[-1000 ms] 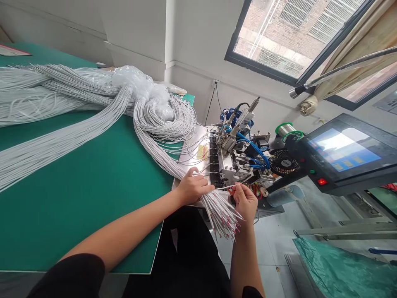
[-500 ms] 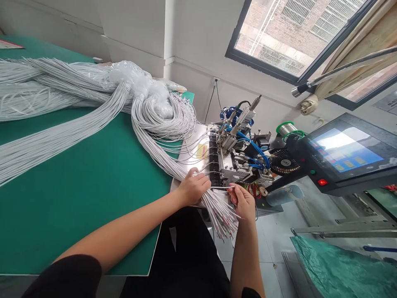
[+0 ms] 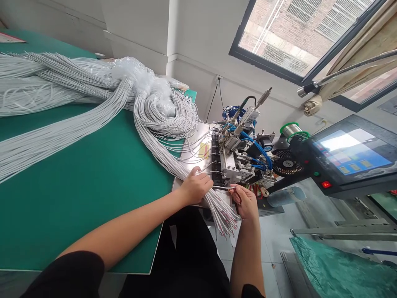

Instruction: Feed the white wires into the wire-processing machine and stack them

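In the head view, your left forearm slants up across the corner of the green table (image 3: 102, 178), and your left hand (image 3: 197, 188), knuckles up, is wrapped round the bundle of white wires (image 3: 220, 209). The bundle's loose ends fan out below and between your hands. Your right forearm rises almost straight from the bottom edge; your right hand (image 3: 246, 203) pinches one wire (image 3: 223, 188) between thumb and fingertips, just below the machine (image 3: 230, 163).
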A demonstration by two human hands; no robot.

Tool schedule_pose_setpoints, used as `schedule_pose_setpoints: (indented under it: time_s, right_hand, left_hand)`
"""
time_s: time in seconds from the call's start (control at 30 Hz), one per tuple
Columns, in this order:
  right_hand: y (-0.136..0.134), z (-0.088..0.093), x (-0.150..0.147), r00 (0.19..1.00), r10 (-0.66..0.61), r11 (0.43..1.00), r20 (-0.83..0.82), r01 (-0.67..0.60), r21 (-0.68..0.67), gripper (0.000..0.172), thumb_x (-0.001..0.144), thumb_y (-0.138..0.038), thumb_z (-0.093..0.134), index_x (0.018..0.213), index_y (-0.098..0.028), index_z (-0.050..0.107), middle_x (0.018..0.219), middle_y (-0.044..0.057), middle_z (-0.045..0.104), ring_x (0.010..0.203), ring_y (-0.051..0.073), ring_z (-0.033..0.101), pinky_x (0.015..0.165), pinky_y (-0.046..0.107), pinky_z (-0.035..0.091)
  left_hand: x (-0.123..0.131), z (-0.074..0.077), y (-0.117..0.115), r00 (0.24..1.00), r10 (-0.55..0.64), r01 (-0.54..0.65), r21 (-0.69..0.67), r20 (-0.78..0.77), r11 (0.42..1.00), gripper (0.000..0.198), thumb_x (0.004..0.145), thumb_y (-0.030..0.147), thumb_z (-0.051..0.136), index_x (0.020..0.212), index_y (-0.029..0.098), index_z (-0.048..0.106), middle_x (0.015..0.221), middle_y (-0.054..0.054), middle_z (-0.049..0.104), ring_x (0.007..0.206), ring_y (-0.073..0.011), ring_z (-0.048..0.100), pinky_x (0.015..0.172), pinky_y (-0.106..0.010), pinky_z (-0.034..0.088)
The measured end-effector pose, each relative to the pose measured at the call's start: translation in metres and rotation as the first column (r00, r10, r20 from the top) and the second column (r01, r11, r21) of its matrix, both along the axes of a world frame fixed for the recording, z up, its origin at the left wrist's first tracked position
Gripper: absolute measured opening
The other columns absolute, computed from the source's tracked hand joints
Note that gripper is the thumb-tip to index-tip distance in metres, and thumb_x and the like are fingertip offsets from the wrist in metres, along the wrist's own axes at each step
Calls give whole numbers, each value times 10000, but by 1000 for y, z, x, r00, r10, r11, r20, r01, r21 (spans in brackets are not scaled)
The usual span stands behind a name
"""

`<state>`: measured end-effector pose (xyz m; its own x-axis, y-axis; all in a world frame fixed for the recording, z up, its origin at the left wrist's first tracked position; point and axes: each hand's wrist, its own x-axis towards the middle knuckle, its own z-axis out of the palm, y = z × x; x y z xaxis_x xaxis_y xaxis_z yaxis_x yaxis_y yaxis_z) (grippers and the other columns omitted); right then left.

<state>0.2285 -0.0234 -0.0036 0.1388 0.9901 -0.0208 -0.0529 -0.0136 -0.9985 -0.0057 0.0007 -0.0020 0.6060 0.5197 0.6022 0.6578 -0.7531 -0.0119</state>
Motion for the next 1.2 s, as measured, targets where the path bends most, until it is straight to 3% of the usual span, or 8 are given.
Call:
schedule_pose_setpoints:
  time_s: [0.1, 0.23, 0.43, 0.57, 0.8, 0.97, 1.1, 1.2]
  right_hand:
    - [3, -1, 4, 995, 12, 999, 99, -9, -34, 332, 697, -431, 721, 858, -141, 734, 689, 50, 674, 433, 69, 380, 423, 222, 272]
    - [4, 3, 4, 915, -31, 999, 403, 21, 29, 310, 687, -434, 734, 817, -153, 734, 748, 71, 706, 610, 163, 571, 569, 265, 414]
    - [8, 9, -2, 804, -52, 993, 593, -22, 117, 299, 761, -456, 644, 749, -160, 681, 659, 39, 652, 595, 167, 537, 590, 274, 401]
    - [15, 5, -2, 826, -32, 993, 563, -37, 111, 272, 762, -429, 623, 696, -165, 624, 628, 12, 587, 581, 149, 482, 575, 262, 366]
    - [26, -12, -1, 930, 70, 996, 361, -88, 34, 232, 737, -376, 598, 624, -186, 525, 573, -39, 442, 554, 114, 375, 533, 237, 294]
    - [26, -15, -12, 989, 9, 997, 145, 2, -76, 286, 653, -412, 627, 568, -207, 448, 499, -67, 345, 472, 93, 278, 462, 233, 242]
    - [20, -16, -17, 999, -11, 993, 36, 15, -117, 324, 624, -462, 669, 604, -204, 475, 514, -59, 417, 470, 99, 344, 467, 235, 296]
    - [14, -20, -13, 998, -20, 993, 58, 26, -113, 367, 640, -522, 693, 661, -189, 542, 546, -43, 488, 484, 110, 401, 475, 238, 322]
  left_hand:
    - [1, 1, -1, 1000, 31, -31, -11, -1, 999, 119, 689, 127, 506, 792, 169, 548, 737, -36, 590, 733, -192, 531, 892, -415, 250]
    - [1, 2, -2, 999, 38, -38, -26, -8, 999, 271, 727, 143, 510, 987, 167, 585, 792, -45, 613, 789, -211, 548, 933, -433, 227]
    - [1, 4, -3, 999, 33, -33, -12, 5, 999, 291, 728, 112, 496, 985, 172, 617, 795, -52, 628, 812, -210, 541, 947, -443, 236]
    - [1, 2, -2, 999, 26, -26, 13, 25, 1000, 268, 743, 92, 482, 956, 172, 625, 783, -49, 629, 812, -206, 536, 938, -442, 248]
    - [2, -1, 0, 998, 46, -48, -54, -30, 997, 238, 642, 99, 544, 858, 165, 618, 752, -42, 609, 770, -202, 532, 953, -467, 229]
    - [3, 1, -1, 998, 50, -52, -80, -24, 995, 223, 643, 91, 549, 839, 171, 616, 765, -44, 606, 781, -201, 530, 951, -458, 231]
    - [3, 1, -1, 998, 54, -57, -90, -34, 994, 232, 648, 101, 566, 862, 171, 620, 783, -50, 609, 808, -211, 533, 949, -461, 230]
    - [2, 1, -1, 998, 55, -59, -83, -41, 995, 224, 656, 110, 570, 864, 170, 624, 851, -55, 623, 826, -208, 542, 956, -463, 230]
